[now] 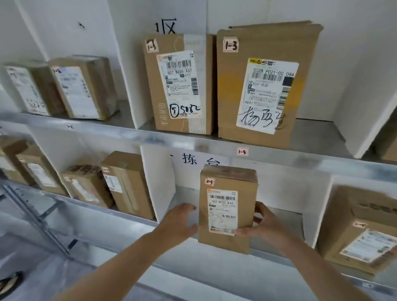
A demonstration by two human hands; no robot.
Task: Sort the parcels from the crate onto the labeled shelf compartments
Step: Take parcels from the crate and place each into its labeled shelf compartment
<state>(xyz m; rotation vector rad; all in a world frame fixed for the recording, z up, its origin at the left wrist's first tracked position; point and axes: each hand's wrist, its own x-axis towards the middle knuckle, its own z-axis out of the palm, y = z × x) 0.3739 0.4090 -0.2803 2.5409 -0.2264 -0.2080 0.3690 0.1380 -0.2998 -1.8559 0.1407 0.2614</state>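
A small brown parcel (227,208) tagged 2-3, with a white shipping label, stands upright at the front edge of the lower middle shelf compartment (279,215). My right hand (264,224) grips its right side, thumb on the front by the label. My left hand (179,221) is just left of the parcel, fingers relaxed, at most brushing its left edge. The crate is out of view.
Two large boxes tagged 1-3 (180,84) (261,89) stand in the upper middle compartment above a 1-3 shelf label (242,151). Several parcels fill the left compartments on both levels. A box (362,230) sits in the lower right compartment. White dividers separate compartments.
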